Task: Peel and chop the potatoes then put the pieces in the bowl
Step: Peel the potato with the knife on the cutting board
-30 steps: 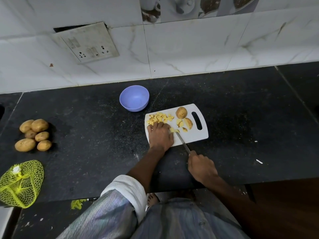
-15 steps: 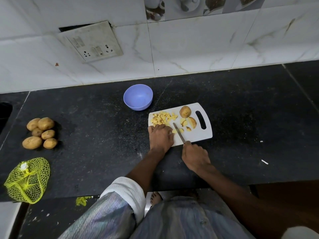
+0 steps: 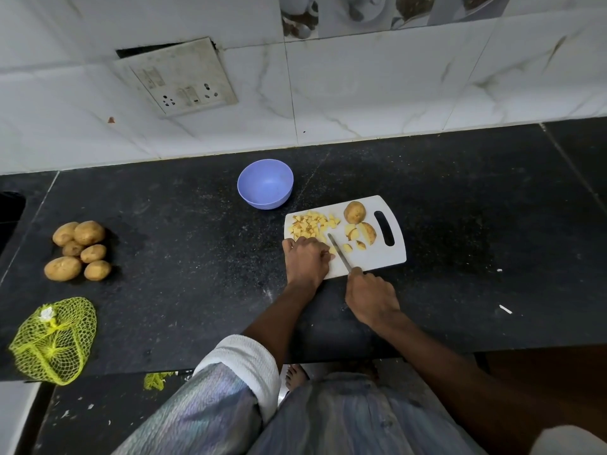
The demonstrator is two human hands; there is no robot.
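A white cutting board [image 3: 377, 262] lies on the black counter. On it are a heap of small yellow potato pieces [image 3: 312, 226], a whole unpeeled potato [image 3: 354, 212] and a few larger cut chunks [image 3: 363, 233]. My left hand [image 3: 307, 259] rests curled on the board's near left corner, its fingertips over a potato piece beside the blade. My right hand [image 3: 371, 298] grips the handle of a knife [image 3: 338, 252], whose blade lies across the board beside my left fingers. A purple bowl [image 3: 265, 183], with nothing in it, stands just behind the board's left end.
Several whole potatoes [image 3: 78, 249] sit in a pile at the counter's left. A yellow mesh bag [image 3: 54, 339] lies at the near left edge. A tiled wall with a switch plate [image 3: 175, 77] bounds the back. A dark sink opening [image 3: 10, 211] is at far left.
My right hand has pushed the knife forward onto the board, so the blade reaches further in beside my left fingers. My left hand has stayed put.
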